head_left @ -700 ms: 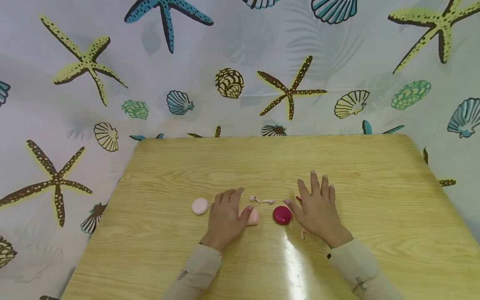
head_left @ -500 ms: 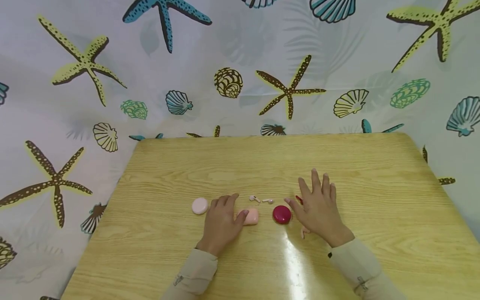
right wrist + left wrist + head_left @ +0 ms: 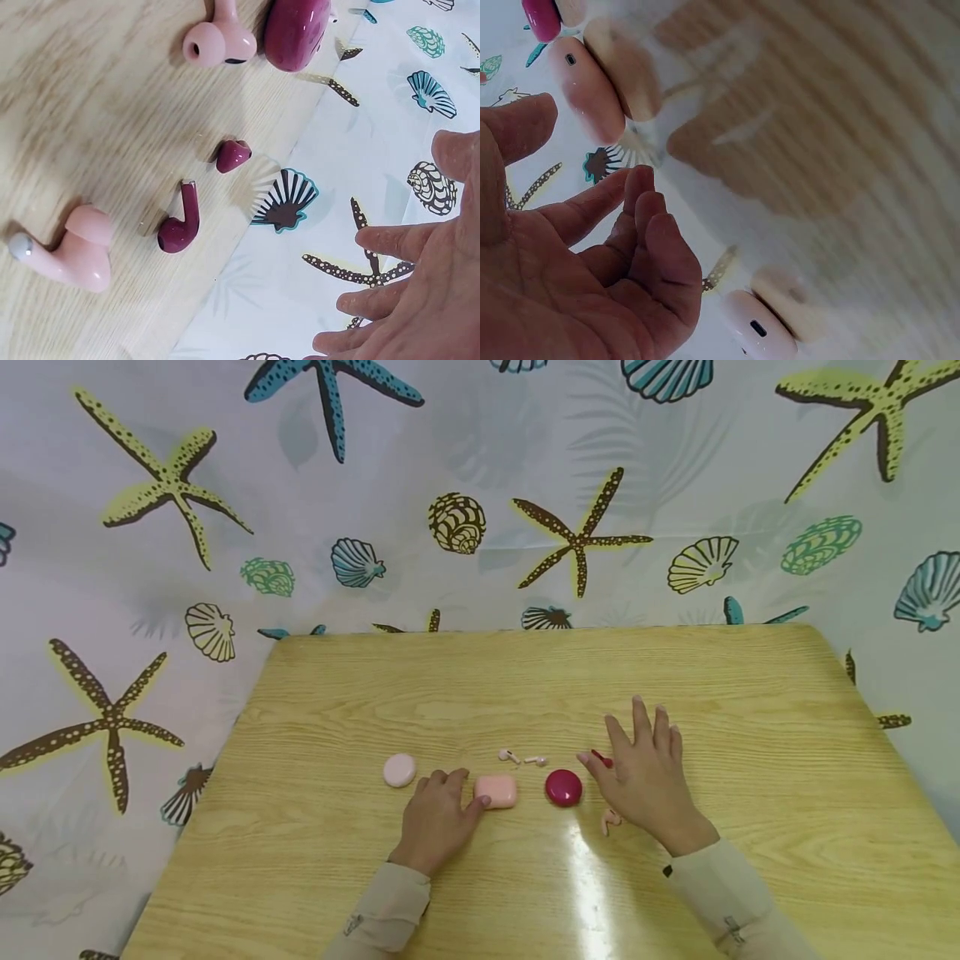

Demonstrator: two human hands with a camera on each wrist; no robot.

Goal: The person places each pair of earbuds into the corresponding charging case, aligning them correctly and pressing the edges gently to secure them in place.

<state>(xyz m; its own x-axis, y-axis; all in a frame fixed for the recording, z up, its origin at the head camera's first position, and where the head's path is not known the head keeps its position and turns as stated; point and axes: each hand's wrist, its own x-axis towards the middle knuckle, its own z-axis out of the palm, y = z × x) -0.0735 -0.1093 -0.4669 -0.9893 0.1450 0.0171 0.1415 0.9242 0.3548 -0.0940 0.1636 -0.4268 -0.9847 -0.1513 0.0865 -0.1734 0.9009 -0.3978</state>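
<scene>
My left hand [image 3: 437, 822] hovers beside a pink rectangular earbud case [image 3: 496, 792], its thumb overlapping the case's corner in the head view. In the left wrist view the fingers are loosely bent around nothing, and the pink case [image 3: 589, 90] shows its charging port. My right hand [image 3: 651, 781] is spread over the right side, holding nothing. Beneath it lie dark red earbuds [image 3: 180, 225] and pink earbuds [image 3: 79, 251], partly hidden in the head view. Left of that hand sits a round dark red case [image 3: 563, 787].
A pale round case [image 3: 399, 770] rests left of the left hand. Two white earbuds [image 3: 536, 761] lie behind the pink case. The wooden table [image 3: 337, 693] ends at the back against a cloth [image 3: 480, 452] printed with shells and starfish.
My left hand has drawn left and toward me, uncovering the pink case. The right hand has shifted slightly right, so more of the red and pink earbuds shows.
</scene>
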